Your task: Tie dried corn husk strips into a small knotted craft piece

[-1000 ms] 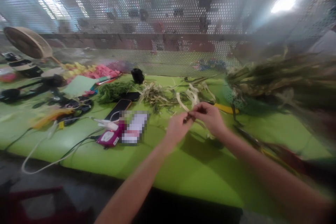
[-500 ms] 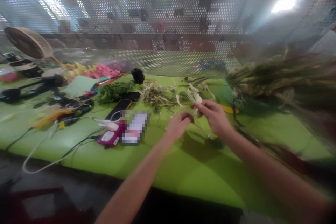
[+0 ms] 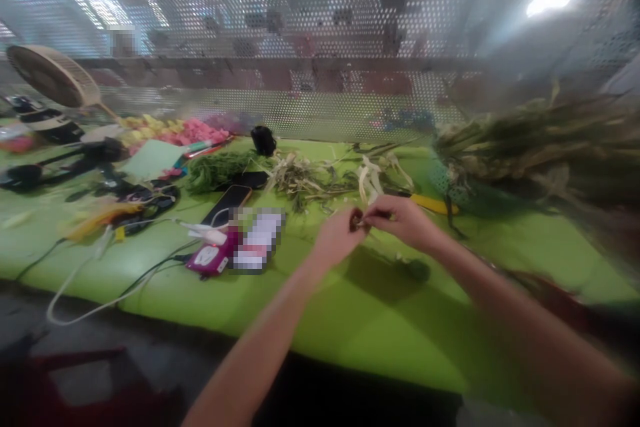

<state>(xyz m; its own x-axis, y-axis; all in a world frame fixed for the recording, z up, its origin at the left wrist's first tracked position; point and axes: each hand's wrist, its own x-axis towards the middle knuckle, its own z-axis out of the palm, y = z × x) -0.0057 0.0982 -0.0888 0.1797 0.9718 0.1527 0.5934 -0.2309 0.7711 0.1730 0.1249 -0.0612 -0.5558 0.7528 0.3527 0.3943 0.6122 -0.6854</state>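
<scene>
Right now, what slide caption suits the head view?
Left hand and right hand meet above a green table, near pale strips.

A glossy lime-green tabletop (image 3: 350,320) carried a magenta box (image 3: 207,259) near its front edge. Just right of the box lay a pale flat slab (image 3: 261,239), its face blurred out. Behind the box were a dark phone (image 3: 231,200) and, farther back, a clump of green foliage (image 3: 213,171); dried strips (image 3: 293,175) lay heaped behind it to the right. Left of it, a white cable (image 3: 103,245) looped past the tabletop's edge.
</scene>
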